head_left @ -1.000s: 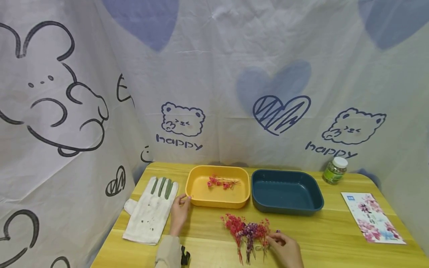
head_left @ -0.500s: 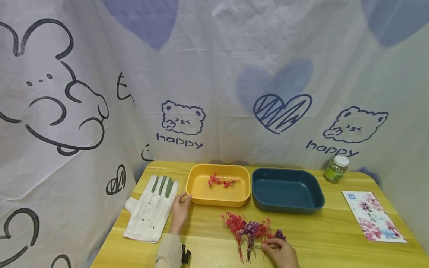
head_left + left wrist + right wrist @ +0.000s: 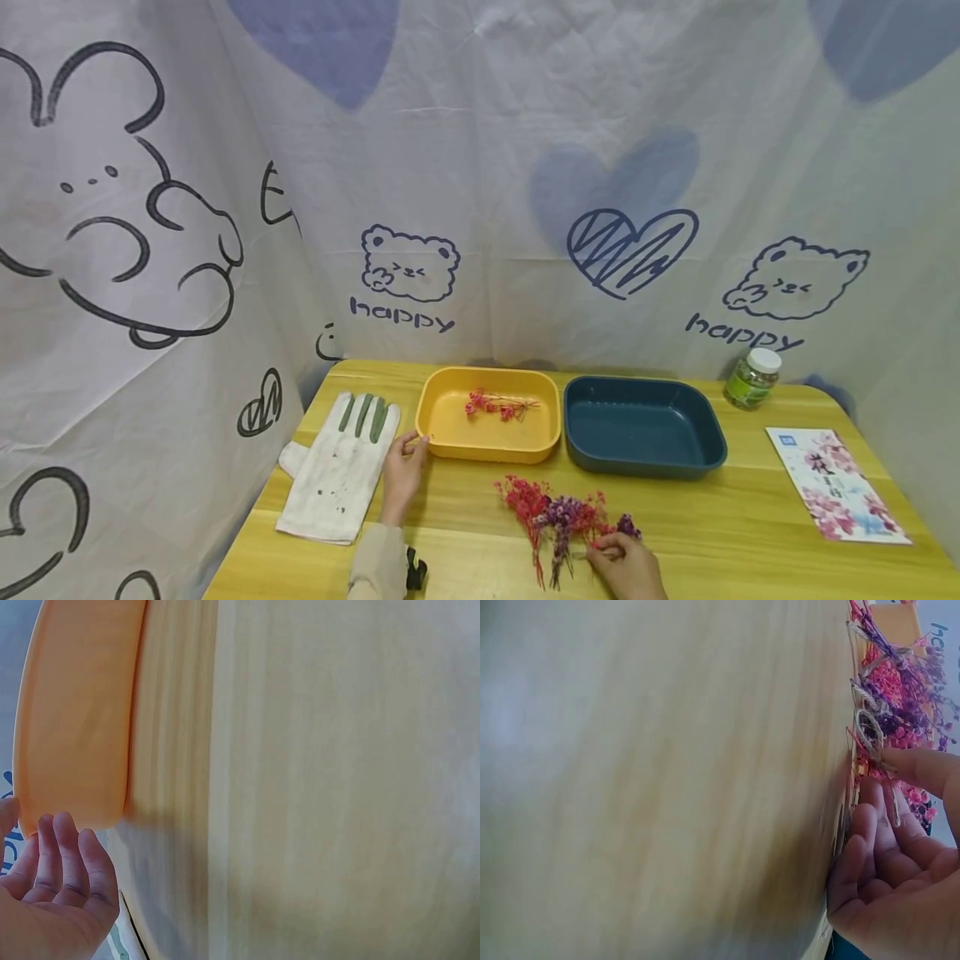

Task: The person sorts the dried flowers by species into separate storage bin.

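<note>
Dried flowers (image 3: 558, 518) lie in a row of small bunches on the near part of the table (image 3: 735, 533), pink at the left, purple in the middle, with pink and dark purple blooms at the right. Their heads point to the far side, their stems to the near side.

The right hand (image 3: 628, 568) grasps at the right end of the row: thumb and fingertips pinch in among the stems and the pale twine (image 3: 896, 811) (whether stem or twine takes the pressure cannot be told). The left hand (image 3: 402, 477) grips the near left corner of the yellow tray (image 3: 487, 452), thumb at the rim, fingers along the outside. Pink sprigs (image 3: 507, 412) lie inside that tray; the dark blue tray (image 3: 641, 469) stands just to its right.

Handling assessment: the bunches should be very light, with dry, brittle stems and heads likely to shed if squeezed or dragged. The sound place to take hold is low on the stems, at or close to the tie, with light finger pressure. Slipping seems a lesser risk than snapping. Overlapping heads could snag on neighbours, so a straight lift is advisable.
</note>
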{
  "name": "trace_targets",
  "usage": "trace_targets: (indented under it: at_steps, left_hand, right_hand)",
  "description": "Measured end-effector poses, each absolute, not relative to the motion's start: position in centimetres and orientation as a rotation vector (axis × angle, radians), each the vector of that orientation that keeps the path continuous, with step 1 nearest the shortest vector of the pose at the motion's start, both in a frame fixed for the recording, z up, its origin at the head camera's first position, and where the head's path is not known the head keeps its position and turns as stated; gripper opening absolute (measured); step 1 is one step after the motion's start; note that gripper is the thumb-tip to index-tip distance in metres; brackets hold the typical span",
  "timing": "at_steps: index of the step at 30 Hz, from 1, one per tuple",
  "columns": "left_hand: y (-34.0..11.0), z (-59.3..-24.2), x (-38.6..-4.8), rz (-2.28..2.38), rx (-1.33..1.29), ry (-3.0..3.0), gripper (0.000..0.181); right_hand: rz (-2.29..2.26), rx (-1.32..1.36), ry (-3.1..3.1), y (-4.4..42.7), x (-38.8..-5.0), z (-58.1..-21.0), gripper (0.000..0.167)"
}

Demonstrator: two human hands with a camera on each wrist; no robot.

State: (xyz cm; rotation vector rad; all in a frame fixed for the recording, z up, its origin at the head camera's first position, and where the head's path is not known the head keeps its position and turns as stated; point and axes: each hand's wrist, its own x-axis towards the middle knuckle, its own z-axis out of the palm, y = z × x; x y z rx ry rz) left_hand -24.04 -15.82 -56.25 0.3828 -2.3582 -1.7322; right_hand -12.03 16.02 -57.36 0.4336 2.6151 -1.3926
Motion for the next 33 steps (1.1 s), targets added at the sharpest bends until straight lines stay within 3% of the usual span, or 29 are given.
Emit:
trace_targets:
  at_steps: [13,33]
  left_hand:
    - [-15.8,-56.2,-24.1,-1.721,0.381,-2.338,0.038]
    - [-15.6,-56.1,-24.1,-1.696,0.361,-2.348,0.037]
  right_hand:
    - [-1.470,0.487,2.664,16.3,-11.7,-55.9,0.010]
    - [-1.646,0.648,2.568,17.3,-11.5,-54.3,0.029]
